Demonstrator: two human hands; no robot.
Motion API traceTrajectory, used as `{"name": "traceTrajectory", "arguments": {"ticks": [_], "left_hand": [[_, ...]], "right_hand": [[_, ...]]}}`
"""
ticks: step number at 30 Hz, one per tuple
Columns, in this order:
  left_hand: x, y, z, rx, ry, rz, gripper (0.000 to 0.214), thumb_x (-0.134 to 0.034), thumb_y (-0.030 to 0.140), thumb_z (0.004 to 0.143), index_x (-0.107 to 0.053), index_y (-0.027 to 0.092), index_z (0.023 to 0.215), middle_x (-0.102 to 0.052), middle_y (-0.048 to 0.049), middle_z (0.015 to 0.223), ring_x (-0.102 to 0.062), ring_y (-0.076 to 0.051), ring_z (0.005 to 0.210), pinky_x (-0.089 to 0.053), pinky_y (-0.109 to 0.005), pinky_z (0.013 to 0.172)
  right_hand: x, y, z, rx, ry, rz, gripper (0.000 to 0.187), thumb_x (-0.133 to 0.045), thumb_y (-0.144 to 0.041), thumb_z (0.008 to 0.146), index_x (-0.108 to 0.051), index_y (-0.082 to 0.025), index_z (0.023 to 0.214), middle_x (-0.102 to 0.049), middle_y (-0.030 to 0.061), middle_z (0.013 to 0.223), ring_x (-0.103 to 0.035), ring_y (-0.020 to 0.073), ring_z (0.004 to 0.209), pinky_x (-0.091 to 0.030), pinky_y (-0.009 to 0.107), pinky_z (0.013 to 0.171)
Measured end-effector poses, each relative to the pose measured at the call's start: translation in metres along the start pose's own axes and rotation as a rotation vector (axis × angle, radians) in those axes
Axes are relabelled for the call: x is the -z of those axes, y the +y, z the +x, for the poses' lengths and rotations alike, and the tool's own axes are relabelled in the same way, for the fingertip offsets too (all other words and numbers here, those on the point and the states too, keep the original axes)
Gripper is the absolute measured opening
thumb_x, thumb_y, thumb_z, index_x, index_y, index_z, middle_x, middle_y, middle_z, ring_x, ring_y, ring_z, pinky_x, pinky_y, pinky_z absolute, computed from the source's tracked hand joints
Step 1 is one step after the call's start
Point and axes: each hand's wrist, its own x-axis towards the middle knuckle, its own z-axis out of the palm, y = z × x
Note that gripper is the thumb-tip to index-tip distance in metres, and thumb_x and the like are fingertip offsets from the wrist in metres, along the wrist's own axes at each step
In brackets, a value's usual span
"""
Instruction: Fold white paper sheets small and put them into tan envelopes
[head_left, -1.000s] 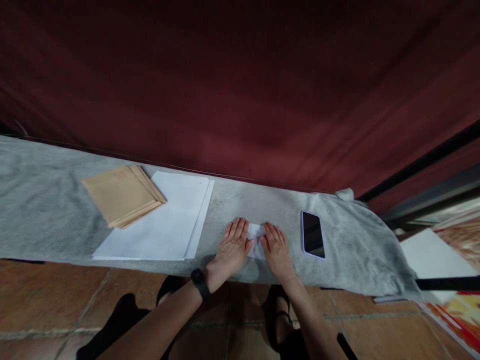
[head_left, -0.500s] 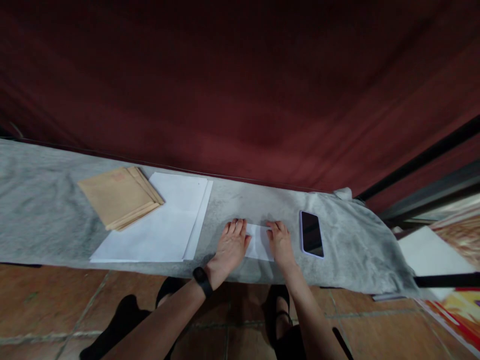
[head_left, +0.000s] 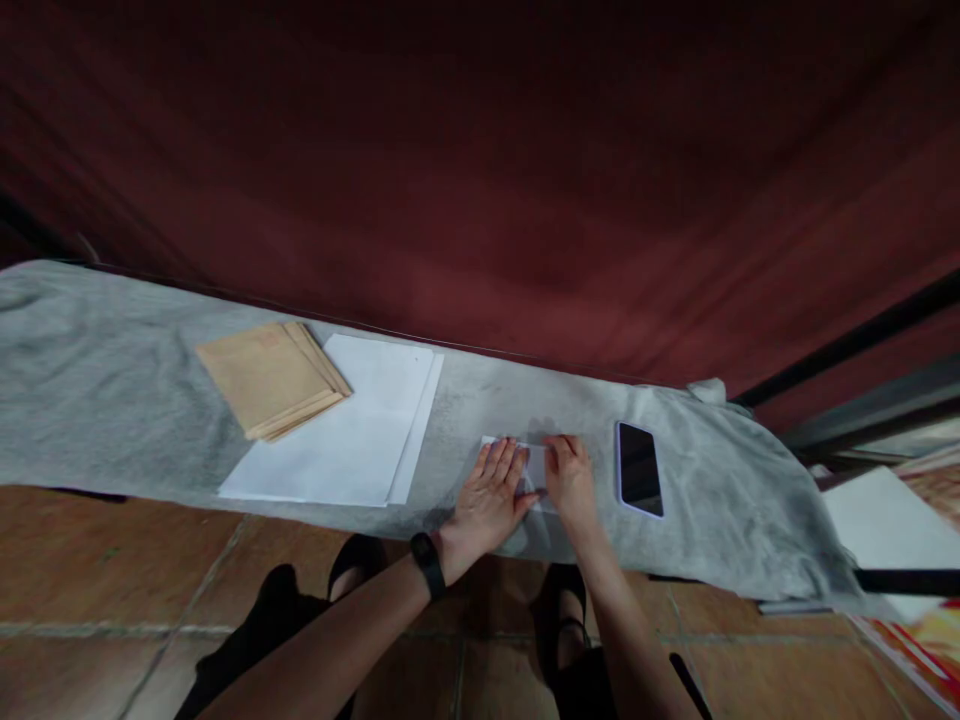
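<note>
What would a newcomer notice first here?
Both hands meet at the middle of the grey cloth: the left hand lies flat on a small white paper, the right hand at its right edge. A dark phone lies just right of them; brown envelopes overlap white sheets to the left.

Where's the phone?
The phone lies screen-up on the grey cloth, just right of the right hand, towards the right side of the head view.
</note>
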Motion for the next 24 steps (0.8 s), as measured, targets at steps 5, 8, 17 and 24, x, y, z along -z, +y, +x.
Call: {"name": "traceTrajectory", "arguments": {"ticks": [5, 8, 17, 24], "left_hand": [[-0.003, 0.003, 0.0, -0.004, -0.056, 0.049, 0.064, -0.036, 0.039, 0.1, -0.033, 0.006, 0.155, -0.037, -0.0184, 0.161, -0.03, -0.027, 0.151, -0.018, -0.049, 0.125], [-0.007, 0.005, 0.0, -0.004, -0.063, 0.082, 0.062, -0.037, 0.027, 0.098, -0.029, 0.007, 0.157, -0.034, -0.0169, 0.163, -0.028, -0.026, 0.152, -0.019, -0.048, 0.126], [-0.008, 0.009, 0.0, 0.027, -0.071, 0.126, 0.065, -0.036, 0.017, 0.095, -0.024, 0.007, 0.158, -0.03, -0.0182, 0.164, -0.028, -0.027, 0.152, -0.023, -0.047, 0.125], [-0.004, 0.013, 0.0, 0.061, -0.083, 0.07, 0.059, -0.034, 0.02, 0.098, -0.032, 0.011, 0.156, -0.033, -0.0151, 0.163, -0.026, -0.027, 0.153, -0.019, -0.053, 0.125]], "right_hand": [[-0.012, -0.015, -0.024, 0.04, -0.133, 0.218, 0.046, -0.031, -0.038, 0.106, -0.06, -0.018, 0.134, -0.061, 0.0124, 0.139, -0.055, 0.0211, 0.13, -0.044, 0.042, 0.113], [-0.018, -0.02, -0.037, 0.076, -0.214, 0.141, 0.054, -0.026, -0.045, 0.107, -0.049, -0.016, 0.148, -0.049, 0.0118, 0.154, -0.042, 0.0223, 0.144, -0.033, 0.048, 0.122], [-0.018, -0.02, -0.044, 0.166, -0.217, -0.101, 0.059, -0.016, -0.041, 0.108, -0.036, -0.012, 0.155, -0.038, 0.0149, 0.16, -0.031, 0.0224, 0.151, -0.028, 0.049, 0.123], [-0.014, -0.013, -0.048, 0.18, -0.214, -0.207, 0.059, -0.015, -0.041, 0.108, -0.039, -0.011, 0.154, -0.039, 0.0155, 0.16, -0.029, 0.0231, 0.151, -0.027, 0.048, 0.122]]}}
